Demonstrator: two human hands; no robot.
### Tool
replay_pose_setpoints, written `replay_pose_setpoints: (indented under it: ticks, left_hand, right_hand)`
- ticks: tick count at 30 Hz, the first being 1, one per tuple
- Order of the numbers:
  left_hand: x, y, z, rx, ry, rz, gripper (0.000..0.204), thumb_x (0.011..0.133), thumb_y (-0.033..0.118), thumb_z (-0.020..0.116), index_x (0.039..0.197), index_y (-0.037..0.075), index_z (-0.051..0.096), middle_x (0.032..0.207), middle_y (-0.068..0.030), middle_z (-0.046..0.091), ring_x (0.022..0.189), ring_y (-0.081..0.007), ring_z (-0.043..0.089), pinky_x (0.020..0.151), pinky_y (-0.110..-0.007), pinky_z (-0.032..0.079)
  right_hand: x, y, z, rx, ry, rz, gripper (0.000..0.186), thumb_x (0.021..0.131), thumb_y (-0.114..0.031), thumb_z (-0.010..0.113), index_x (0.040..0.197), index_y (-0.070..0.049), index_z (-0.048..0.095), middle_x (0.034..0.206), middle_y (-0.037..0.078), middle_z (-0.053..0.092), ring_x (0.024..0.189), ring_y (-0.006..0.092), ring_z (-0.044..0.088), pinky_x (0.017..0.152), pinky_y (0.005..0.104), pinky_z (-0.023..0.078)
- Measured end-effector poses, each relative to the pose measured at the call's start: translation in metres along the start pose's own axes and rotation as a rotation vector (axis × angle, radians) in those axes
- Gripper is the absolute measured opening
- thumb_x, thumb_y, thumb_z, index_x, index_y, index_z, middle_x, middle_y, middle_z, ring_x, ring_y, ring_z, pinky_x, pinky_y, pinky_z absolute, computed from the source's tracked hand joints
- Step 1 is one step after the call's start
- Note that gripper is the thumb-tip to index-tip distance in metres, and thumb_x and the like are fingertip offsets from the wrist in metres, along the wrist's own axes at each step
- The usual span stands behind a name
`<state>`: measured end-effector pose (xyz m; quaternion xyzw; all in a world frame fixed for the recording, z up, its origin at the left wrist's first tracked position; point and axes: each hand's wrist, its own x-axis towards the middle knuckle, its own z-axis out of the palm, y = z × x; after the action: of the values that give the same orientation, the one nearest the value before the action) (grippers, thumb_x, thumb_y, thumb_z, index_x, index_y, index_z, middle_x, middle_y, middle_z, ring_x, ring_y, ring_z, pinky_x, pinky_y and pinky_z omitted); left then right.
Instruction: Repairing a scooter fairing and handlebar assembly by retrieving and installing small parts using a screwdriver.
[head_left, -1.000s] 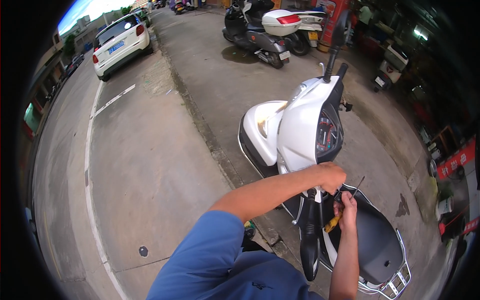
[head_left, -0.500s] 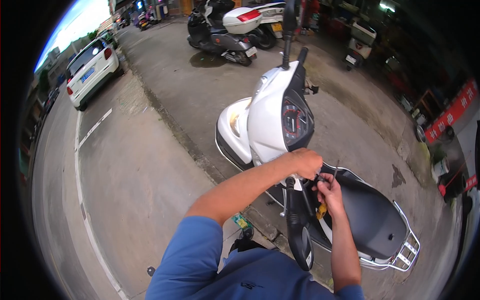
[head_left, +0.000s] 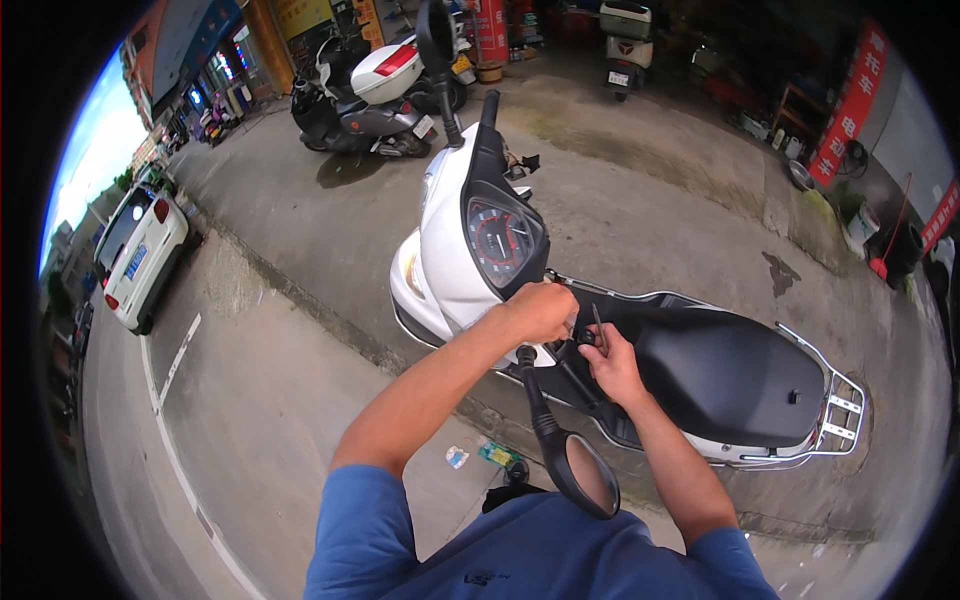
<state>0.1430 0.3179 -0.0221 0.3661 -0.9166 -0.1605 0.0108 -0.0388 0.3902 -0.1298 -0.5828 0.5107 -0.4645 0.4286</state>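
A white scooter (head_left: pixel 446 245) stands in front of me, its round-dialled dashboard (head_left: pixel 500 243) facing up. My left hand (head_left: pixel 545 312) is closed at the near end of the handlebar, just below the dashboard. Its fingers curl inward, and what they grip is hidden. Close beside it, my right hand (head_left: pixel 612 362) is closed, with thumb and fingertips at a small black part (head_left: pixel 586 338). From the same hand the thin metal shaft of a screwdriver (head_left: pixel 597 316) points up; its handle is hidden now. The near mirror (head_left: pixel 588 474) stands below both hands, its stalk by my left wrist.
The black seat (head_left: pixel 720 370) and silver rear rack (head_left: pixel 845 415) extend right. Another scooter with a white top box (head_left: pixel 384 72) is parked at the back left, a white car (head_left: pixel 143 250) far left. A kerb (head_left: pixel 290 300) runs diagonally. Litter (head_left: pixel 498 454) lies near my feet.
My view has turned right, so the scooter and hands appear further left. The hands stay together by the handlebar. A yellow handle seen below my right palm earlier is now out of sight.
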Motion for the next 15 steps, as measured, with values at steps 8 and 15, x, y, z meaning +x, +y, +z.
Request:
replay_pose_setpoints:
  ticks: [8, 15]
  left_hand:
    - [0.003, -0.010, 0.011, 0.031, 0.006, 0.036, 0.018, 0.078, 0.016, 0.073, 0.087, 0.002, 0.067, 0.090, -0.0153, 0.066, 0.089, -0.0352, 0.066, 0.076, -0.046, 0.051]
    - [0.004, -0.009, 0.009, 0.019, 0.040, 0.031, 0.017, 0.079, 0.014, 0.070, 0.090, 0.001, 0.066, 0.094, -0.0151, 0.065, 0.094, -0.0346, 0.064, 0.079, -0.046, 0.051]
  right_hand:
    - [-0.002, -0.017, 0.006, 0.150, 0.005, 0.008, 0.023, 0.087, 0.005, 0.061, 0.108, 0.003, 0.052, 0.069, 0.002, 0.054, 0.054, 0.0045, 0.045, 0.048, 0.0240, 0.038]
    - [0.004, -0.017, 0.002, 0.032, -0.009, -0.109, 0.029, 0.087, 0.006, 0.061, 0.114, 0.003, 0.053, 0.067, 0.001, 0.054, 0.051, 0.0062, 0.050, 0.044, 0.0243, 0.040]
